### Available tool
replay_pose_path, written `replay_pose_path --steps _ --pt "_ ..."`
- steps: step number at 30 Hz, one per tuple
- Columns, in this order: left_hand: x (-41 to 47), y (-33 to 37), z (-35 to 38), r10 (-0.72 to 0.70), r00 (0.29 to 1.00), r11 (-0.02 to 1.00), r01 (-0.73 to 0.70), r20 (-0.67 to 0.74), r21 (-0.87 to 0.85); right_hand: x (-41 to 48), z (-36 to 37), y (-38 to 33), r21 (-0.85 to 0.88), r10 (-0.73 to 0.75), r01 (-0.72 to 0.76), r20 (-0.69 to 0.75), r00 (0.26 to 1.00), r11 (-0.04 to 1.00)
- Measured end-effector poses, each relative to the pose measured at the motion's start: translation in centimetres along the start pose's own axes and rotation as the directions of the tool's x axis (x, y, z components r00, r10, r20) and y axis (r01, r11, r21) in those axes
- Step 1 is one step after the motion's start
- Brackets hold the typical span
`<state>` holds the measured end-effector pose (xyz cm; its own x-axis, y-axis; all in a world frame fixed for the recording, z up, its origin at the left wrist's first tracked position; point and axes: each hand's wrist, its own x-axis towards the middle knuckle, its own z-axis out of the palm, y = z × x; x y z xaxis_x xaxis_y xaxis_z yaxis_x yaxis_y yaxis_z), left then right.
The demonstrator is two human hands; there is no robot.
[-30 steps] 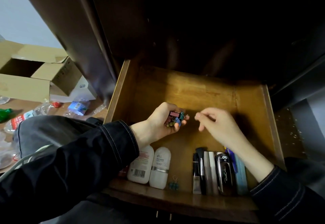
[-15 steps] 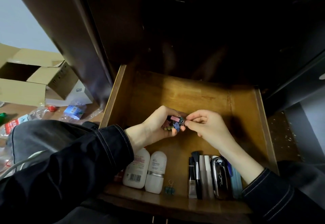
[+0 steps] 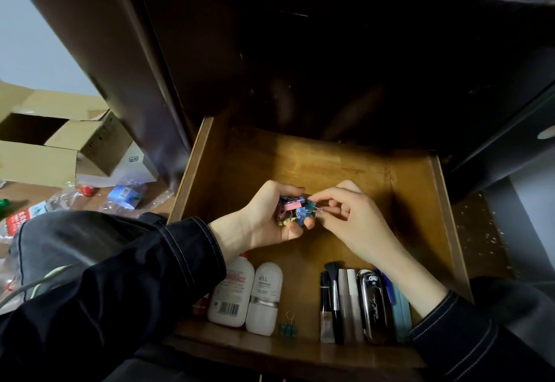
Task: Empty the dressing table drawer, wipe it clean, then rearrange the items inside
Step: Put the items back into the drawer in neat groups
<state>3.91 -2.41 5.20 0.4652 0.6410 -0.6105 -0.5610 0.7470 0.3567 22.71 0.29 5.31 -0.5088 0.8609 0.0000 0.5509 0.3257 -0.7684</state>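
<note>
Cupping bunch of coloured binder clips [image 3: 292, 210] in left hand [image 3: 261, 222], fingers curled round them, above middle of open drawer [image 3: 192, 171]. Pinching wire handle of one clip with right hand [image 3: 354, 222]. Lined along drawer front: white bottles [image 3: 264, 300], lone teal clip [image 3: 288, 327], makeup brush [image 3: 333, 291], glossy case [image 3: 372, 306].

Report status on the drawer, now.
Both busy: left grip holds a bunch of binder clips, right grip pinches one at its wire. Front of drawer stocked, one loose clip lies there. Nothing in the way.
</note>
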Motion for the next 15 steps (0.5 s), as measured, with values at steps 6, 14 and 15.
replay_pose_path --steps 6,14,15 --pt "0.27 -0.11 -0.06 -0.015 0.999 0.999 0.014 0.03 0.045 -0.07 0.21 -0.14 -0.071 0.027 -0.03 -0.034 0.999 0.997" --pt "0.54 -0.06 -0.24 0.101 0.989 0.995 -0.098 -0.109 0.03 0.09 0.4 -0.15 0.035 0.163 -0.159 -0.144 0.976 0.987" --pt "0.53 -0.07 -0.26 0.112 0.986 0.993 -0.109 -0.125 0.032 0.14 0.34 -0.17 0.071 0.194 -0.185 -0.146 0.97 0.98"
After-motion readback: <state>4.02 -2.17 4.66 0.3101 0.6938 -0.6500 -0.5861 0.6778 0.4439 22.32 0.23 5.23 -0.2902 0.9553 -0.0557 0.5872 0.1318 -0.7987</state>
